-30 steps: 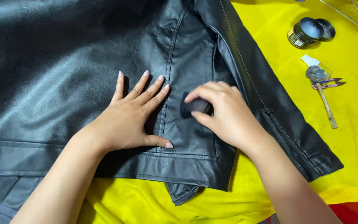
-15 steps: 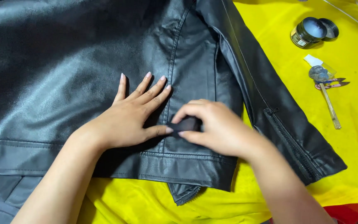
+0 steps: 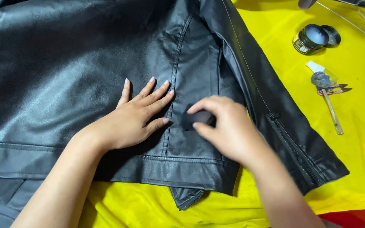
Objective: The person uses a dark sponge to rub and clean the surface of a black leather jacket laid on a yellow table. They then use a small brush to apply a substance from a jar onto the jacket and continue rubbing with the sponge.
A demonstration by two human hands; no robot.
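Yellow cloth covers the table, black leather jacket spread flat across its left and centre. Right hand pinches a small dark pad between fingertips and thumb, pad pressed on the jacket panel just right of a vertical seam, above the hem band. Left hand grasps nothing: palm down, fingers spread, pinning the leather just left of that seam, thumb tip near the pad. Looks like the rub-in step on the lower panel; next stroke needs the leather kept taut and the pad clear of the seam ridge. Sleeve with zipper lies diagonally toward the bottom right edge, close beside the working hand and likely to crowd strokes going right. Top right corner: open tin with lid touching it. Below those, a thin stick tool and small scraps, well apart from the hands.
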